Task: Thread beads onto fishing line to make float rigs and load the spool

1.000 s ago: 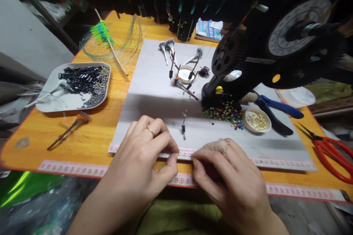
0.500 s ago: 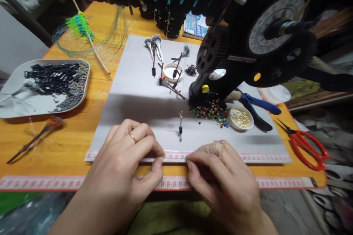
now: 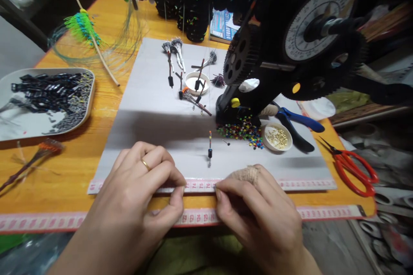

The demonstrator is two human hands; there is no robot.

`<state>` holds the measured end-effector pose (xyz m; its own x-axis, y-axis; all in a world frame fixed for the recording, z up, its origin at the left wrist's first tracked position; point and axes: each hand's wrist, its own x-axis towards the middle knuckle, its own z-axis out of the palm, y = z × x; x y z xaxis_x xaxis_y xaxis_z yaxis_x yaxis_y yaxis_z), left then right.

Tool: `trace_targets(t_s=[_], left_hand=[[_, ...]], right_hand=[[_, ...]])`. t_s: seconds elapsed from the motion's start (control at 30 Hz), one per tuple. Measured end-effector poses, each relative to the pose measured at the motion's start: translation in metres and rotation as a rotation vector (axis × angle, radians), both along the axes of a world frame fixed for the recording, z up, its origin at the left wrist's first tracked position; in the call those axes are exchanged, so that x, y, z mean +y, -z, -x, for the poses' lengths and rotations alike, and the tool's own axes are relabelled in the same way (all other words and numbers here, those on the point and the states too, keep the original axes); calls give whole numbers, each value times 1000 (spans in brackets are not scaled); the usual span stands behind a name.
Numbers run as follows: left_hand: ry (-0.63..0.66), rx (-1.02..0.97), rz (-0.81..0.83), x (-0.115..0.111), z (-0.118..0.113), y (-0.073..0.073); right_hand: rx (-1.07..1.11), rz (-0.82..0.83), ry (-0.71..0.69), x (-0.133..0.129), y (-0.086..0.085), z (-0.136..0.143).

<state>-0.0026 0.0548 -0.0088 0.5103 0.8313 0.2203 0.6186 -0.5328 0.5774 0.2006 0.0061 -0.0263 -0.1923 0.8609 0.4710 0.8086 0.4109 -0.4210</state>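
"In the head view, how many hands are at work?"

"Two. The left hand (image 3: 146, 193) wears one ring (image 3: 146, 165), and the right hand (image 3: 261, 208) has one finger in a cloth wrap (image 3: 247, 175)."

"And their grip?"

"Narrow on both: each thumb and forefinger come together in a pinch at the near edge of the one grey board (image 3: 145, 94). I can't tell what, if anything, is between the fingertips."

"Where's the small beaded tube?"

"One black tube (image 3: 210, 153) stands out beyond the gap between the hands, its beads at the far end. Whether it lies on the board or hangs above, I can't tell."

"Measuring tapes?"

"Two measuring tapes (image 3: 200, 185): one along the board's near edge, one along the table (image 3: 106, 15)."

"What's to the right?"

"One pair of scissors (image 3: 341, 159), one pair of pliers (image 3: 303, 121), one dish of gold bits (image 3: 278, 149), and a heap of colourful pins (image 3: 240, 131), too many to count, beside the foot of one black machine (image 3: 274, 77)."

"The left?"

"One tray (image 3: 38, 122) of black and grey pieces, and one orange-tipped bundle (image 3: 53, 148) near it. Three white-stemmed bundles (image 3: 180, 53) lie towards the board's far edge."
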Motion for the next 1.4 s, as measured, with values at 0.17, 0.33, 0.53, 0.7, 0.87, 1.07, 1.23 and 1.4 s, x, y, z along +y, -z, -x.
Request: trace_targets(t_s=[0.17,0.33,0.53,0.7,0.87,1.07,1.23,1.4], left_hand=[[-2,-1,5,0,1,0],[5,14,19,1,2,-1],[-9,22,55,-1,2,-6],[-17,26,33,-3,1,-7],[-19,36,20,0,2,-6],[-22,-92,-136,-21,1,-8],[-50,-341,-39,-68,-13,3],[-111,-364,183,-83,-20,13]], right_hand=[[5,-5,3,-1,0,1],[16,-17,-26,0,-1,0],[58,-6,-85,-3,-2,-2],[76,17,-87,-5,-1,-3],[56,-25,-60,-3,0,-1],[80,-87,-28,-9,-1,1],[664,235,-37,-35,0,6],[1430,814,-253,-48,-1,11]])
